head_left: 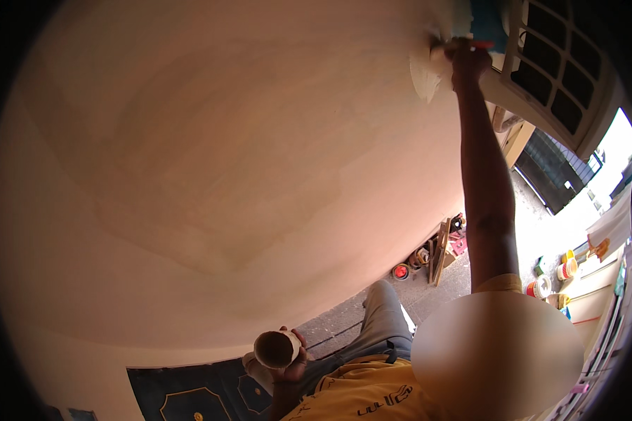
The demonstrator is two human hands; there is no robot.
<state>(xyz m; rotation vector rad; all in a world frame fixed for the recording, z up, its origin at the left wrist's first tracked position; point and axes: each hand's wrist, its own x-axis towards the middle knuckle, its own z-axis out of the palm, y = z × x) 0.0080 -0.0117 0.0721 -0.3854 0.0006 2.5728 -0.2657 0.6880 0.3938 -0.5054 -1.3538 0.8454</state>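
Wall (225, 175): pinkish, whiter patch (423, 78) at its upper right.
Left hand (299, 363): fingers wrapped around the cup, near the wall's foot.
Cup (293, 344): pale, mouth showing, before the wall.
Right hand (470, 62): fingers closed on a red-ended tool (480, 45), high by the wall's right edge.
Pot (400, 272): at the wall's foot.

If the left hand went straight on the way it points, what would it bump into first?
Probably the wall: the left hand, holding a cup, points toward it, and nothing else shows between. The gap's depth is unclear.
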